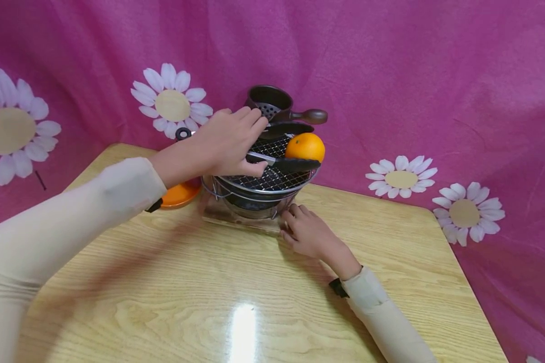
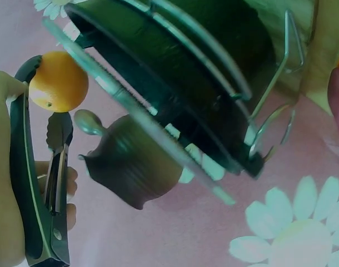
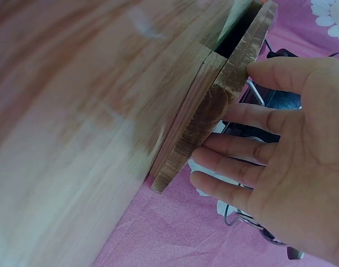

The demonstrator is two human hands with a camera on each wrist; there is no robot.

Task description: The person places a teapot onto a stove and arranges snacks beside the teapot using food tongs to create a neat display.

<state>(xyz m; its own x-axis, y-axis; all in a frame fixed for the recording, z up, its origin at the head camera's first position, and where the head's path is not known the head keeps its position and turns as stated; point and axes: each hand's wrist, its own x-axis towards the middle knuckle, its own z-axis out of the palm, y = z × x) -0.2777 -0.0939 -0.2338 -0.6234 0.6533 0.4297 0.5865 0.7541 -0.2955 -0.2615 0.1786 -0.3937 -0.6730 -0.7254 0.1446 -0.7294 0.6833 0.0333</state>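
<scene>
Tongs work, handling notes: best served, in this cataloguer's judgement, by setting the heads of the long silver-and-black metal tongs with dark scalloped ends (image 1: pixel 295 165) across the widest part of the fruit. A light, even squeeze is advised; a smooth ball gripped high or off-centre may roll out. Any lift should go straight up, clear of the dark brown clay pot with a stubby side handle (image 2: pixel 139 161) behind. Support below should be a gentle brace, since a shove could tip the stand.

Left hand (image 1: pixel 230 140): holding the tongs, thumb on one arm, fingers at the other, the arms parted.

Right hand (image 1: pixel 308 231): holding nothing evident; fingers loose and nearly straight, tips at the edge of the thick brown wooden board (image 1: pixel 236 222). Pressure: cannot be told.

Fruit, one: bright yellow-orange, round, smooth-skinned orange (image 1: pixel 306 148); small greenish stem spot; no cut seen. Location: at the right side of the round silver wire mesh (image 1: pixel 277 179), between the parted tong heads. Firm contact with both heads: cannot be told.

Support, one: squat black round brazier with thin wire legs (image 1: pixel 250 202), mesh on top, board beneath.

Also present: flat round orange dish (image 1: pixel 179 195), left of the brazier, partly hidden by the left forearm
</scene>
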